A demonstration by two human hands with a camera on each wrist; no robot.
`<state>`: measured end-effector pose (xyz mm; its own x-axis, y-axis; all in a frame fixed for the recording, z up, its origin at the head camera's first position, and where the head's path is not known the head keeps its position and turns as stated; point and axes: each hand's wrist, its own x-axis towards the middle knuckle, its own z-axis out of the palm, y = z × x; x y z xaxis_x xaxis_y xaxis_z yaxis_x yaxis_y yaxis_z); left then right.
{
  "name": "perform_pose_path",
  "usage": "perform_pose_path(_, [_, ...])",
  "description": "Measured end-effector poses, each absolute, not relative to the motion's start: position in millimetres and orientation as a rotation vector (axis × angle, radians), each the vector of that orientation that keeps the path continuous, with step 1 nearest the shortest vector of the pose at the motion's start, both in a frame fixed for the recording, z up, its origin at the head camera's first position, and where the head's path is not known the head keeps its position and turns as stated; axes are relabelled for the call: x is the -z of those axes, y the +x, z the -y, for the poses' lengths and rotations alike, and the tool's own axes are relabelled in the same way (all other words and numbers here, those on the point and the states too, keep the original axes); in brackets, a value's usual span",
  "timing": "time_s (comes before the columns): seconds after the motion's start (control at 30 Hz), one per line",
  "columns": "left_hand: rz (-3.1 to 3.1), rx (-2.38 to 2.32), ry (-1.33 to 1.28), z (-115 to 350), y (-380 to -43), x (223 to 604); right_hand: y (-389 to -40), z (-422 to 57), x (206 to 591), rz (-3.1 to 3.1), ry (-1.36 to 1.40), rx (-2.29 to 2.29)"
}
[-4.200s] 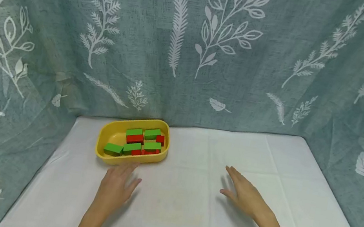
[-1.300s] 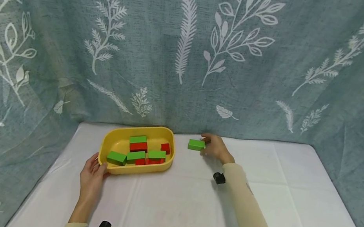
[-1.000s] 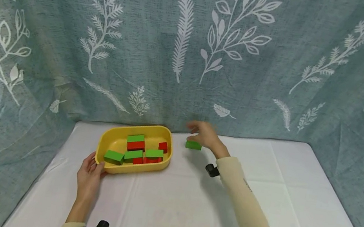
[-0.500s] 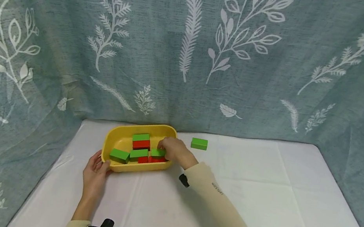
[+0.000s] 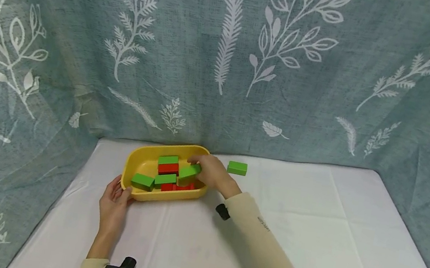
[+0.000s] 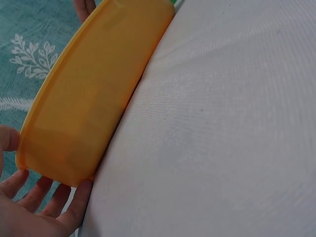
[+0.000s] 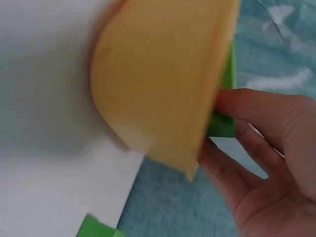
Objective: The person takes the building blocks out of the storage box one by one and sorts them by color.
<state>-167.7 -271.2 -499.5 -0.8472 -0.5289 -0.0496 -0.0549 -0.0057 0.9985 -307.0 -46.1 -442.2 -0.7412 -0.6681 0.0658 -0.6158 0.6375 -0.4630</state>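
A yellow plastic tray [image 5: 139,194] sits at the back left of the table with several green and red blocks in it. My left hand [image 5: 114,205] holds its near left corner; in the left wrist view the thumb is at the rim and the fingertips [image 6: 81,190] meet the outer wall. Over the tray's right end, my right hand [image 5: 211,171] pinches a green block [image 5: 189,171], tilted and raised above the red blocks [image 5: 184,188]. In the right wrist view the tray wall partly hides this block. Another green block [image 5: 237,168] lies on the table right of the tray.
Inside the tray, a green block [image 5: 142,181] lies at the left, with a red block [image 5: 168,169] and more green ones around the middle. A patterned curtain [image 5: 193,55] hangs behind the white-covered table [image 5: 309,233].
The right hand released a green block on the table right of the tray, moved left into the tray and lifted another green block. The left hand moved to the tray's corner and took hold.
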Motion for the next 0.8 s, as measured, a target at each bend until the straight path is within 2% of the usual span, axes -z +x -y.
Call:
perform_pose_path(0.2, [1.925,1.906,0.615,270.9,-166.7,500.3,-314.3,19.7,430.2,-2.695,-1.054,1.012])
perform_pose_path(0.4, [1.924,1.900,0.625,269.1,-169.3,499.2,-326.0,-23.7,425.9,-2.676,-0.873,1.197])
perform_pose_path(0.8, [1.954,1.884,0.640,272.2,-169.7,500.3,-341.7,-120.6,448.2,-2.774,-0.629,1.286])
